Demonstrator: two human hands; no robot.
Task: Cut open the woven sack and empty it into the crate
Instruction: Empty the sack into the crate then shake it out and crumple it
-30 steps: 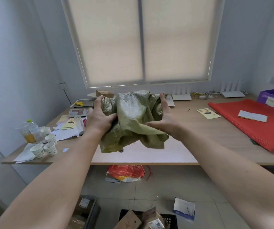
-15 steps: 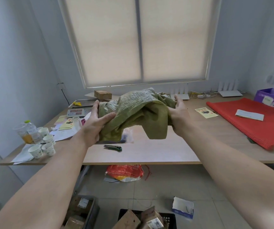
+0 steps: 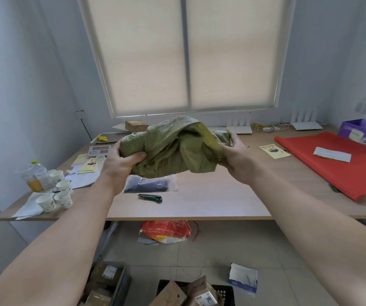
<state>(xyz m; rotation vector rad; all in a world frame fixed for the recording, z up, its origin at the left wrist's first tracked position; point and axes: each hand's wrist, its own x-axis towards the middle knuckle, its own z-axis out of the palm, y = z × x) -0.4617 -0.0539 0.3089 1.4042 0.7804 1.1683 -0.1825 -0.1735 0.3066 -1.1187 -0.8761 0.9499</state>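
A person holds a crumpled green woven sack (image 3: 173,149) in the air above a wooden table (image 3: 210,202), hands apart at its two ends. The left hand (image 3: 120,162) grips one bunched end, thumb curled over the fabric; the right hand (image 3: 236,154) clutches the other. Below the left hand, a clear bag of dark contents (image 3: 151,184) and a green utility knife (image 3: 150,197) lie on the table. On the floor between the forearms, a black crate (image 3: 227,291) holds cardboard boxes (image 3: 171,294). Paper cups (image 3: 53,197) stand well left of the left hand; a red mat (image 3: 332,164) lies right of the right hand.
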